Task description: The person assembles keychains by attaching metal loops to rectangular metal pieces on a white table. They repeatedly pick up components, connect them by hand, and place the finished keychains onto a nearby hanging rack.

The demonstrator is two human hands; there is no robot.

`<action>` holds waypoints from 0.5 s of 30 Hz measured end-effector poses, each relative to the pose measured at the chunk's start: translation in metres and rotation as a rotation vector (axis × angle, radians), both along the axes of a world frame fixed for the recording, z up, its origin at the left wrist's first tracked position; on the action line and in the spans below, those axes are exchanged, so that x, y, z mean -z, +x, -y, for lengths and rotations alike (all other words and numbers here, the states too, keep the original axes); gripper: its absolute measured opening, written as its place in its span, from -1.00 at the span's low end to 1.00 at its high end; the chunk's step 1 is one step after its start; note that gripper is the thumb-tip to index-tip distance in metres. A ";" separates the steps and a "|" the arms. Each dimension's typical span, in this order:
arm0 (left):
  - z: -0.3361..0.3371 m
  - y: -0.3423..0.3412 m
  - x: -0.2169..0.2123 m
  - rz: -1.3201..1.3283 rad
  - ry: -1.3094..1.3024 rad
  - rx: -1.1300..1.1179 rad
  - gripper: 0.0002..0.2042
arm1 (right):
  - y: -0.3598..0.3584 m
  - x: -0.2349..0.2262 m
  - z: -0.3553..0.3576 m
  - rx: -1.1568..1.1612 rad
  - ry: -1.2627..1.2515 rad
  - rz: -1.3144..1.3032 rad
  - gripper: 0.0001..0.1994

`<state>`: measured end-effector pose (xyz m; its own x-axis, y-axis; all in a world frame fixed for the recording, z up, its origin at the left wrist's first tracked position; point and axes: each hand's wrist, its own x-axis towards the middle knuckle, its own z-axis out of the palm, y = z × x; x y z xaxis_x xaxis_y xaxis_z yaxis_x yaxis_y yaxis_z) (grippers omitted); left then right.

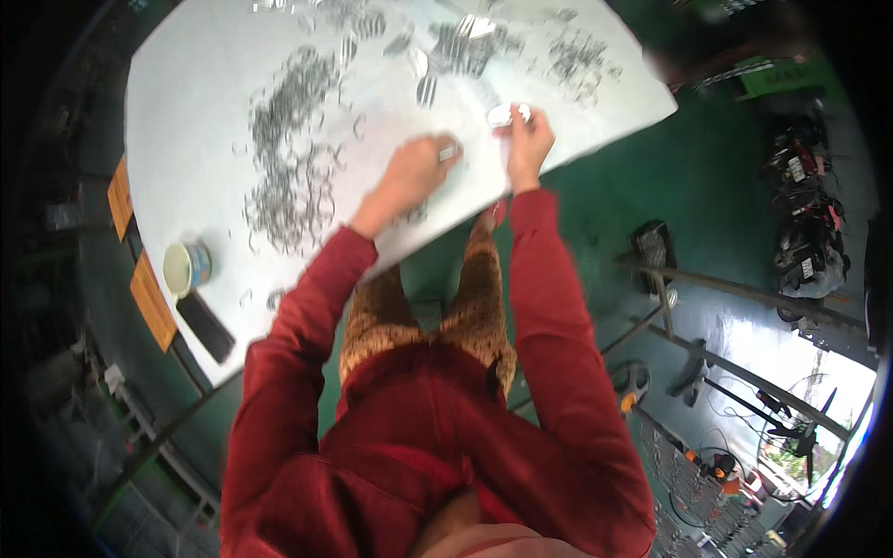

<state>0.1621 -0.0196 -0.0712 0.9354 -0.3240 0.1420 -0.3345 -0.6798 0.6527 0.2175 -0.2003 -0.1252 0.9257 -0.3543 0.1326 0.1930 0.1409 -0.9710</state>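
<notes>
Obs., head cam, looking down over your own red sleeves.

L hand: resting on the white bench, grip pinched together on a small metal clip that pokes out past the fingertips toward the R side. Clip's long axis runs roughly L–R, pointing at your other hand.

R hand: just beside the L, near the bench's front edge, fingers closed on a small pale piece held at the fingertips, on the far side of the hand. Exact shape too small to tell.

Key relation: clip and pale piece are near each other but apart; the pale piece lies up and to the R of the clip. Both hands abt equally close to the gap betw. them.

Stock: big loose scatter of thin wire rings lies L of your L hand, well within its reach; more heaps at the far side of the bench, beyond both hands.

Packages/labels: small round tin, cream top w/ blue side, at the near-L bench corner; flat black rectangular item just beside it, toward you. Green sign-like panel off the bench at far R, print not legible. Green floor below.
</notes>
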 end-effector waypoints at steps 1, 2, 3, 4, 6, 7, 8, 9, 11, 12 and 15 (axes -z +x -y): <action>0.007 -0.002 0.006 0.014 0.029 0.003 -0.80 | 0.001 0.007 0.003 0.036 -0.079 -0.009 -0.89; 0.012 0.000 0.017 0.056 0.073 0.011 -0.82 | 0.003 0.015 0.006 0.079 -0.197 -0.101 -0.90; 0.015 0.000 0.018 0.058 0.110 0.003 -0.82 | 0.006 0.020 0.001 0.057 -0.090 -0.083 -0.90; 0.012 0.000 0.019 0.078 0.124 -0.016 -0.83 | 0.008 0.018 -0.009 0.007 0.083 -0.053 -0.91; 0.022 0.001 0.018 0.140 0.221 0.001 -0.90 | 0.009 0.014 -0.001 -0.001 0.024 -0.041 -0.91; 0.022 0.001 0.018 0.153 0.265 0.012 -0.92 | 0.007 0.013 -0.002 -0.005 0.021 -0.044 -0.90; 0.023 0.002 0.019 0.164 0.310 0.020 -0.94 | 0.007 0.011 -0.001 -0.011 0.018 -0.048 -0.90; 0.026 0.003 0.023 0.191 0.298 0.035 -0.95 | 0.007 0.008 0.003 -0.008 0.021 -0.049 -0.89; 0.029 0.002 0.025 0.207 0.316 0.035 -0.95 | 0.004 0.009 0.003 -0.011 0.035 -0.070 -0.89; 0.030 0.003 0.025 0.215 0.325 0.035 -0.95 | 0.006 0.008 0.003 -0.014 0.030 -0.059 -0.88; 0.033 0.003 0.026 0.213 0.326 0.040 -0.95 | 0.004 0.012 0.003 -0.014 0.010 -0.053 -0.88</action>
